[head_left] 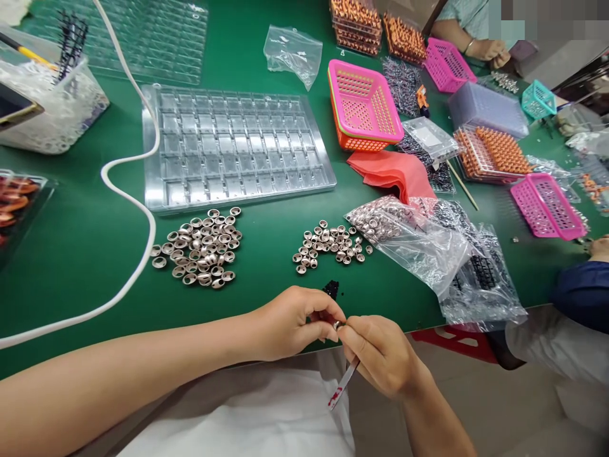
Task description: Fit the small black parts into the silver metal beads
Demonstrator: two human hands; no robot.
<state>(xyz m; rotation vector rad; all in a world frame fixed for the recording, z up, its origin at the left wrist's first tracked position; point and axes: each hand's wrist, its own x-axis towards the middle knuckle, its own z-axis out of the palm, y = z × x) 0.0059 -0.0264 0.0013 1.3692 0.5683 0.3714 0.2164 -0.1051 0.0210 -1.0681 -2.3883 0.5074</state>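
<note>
While my left hand (290,324) pinches a small metal cup (336,325), my right hand (380,355) grips tweezers (343,383) at its fingertips, steadying the work.

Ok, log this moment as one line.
left hand: pinching small metal cup | right hand: holding tweezers at cup | loose cups on green table

compartment tray (238,149) behind two heaps | larger metal-cup heap (200,247) left of smaller heap (330,244) | bag of cups (404,235) right | basket (364,105) behind bag
</note>
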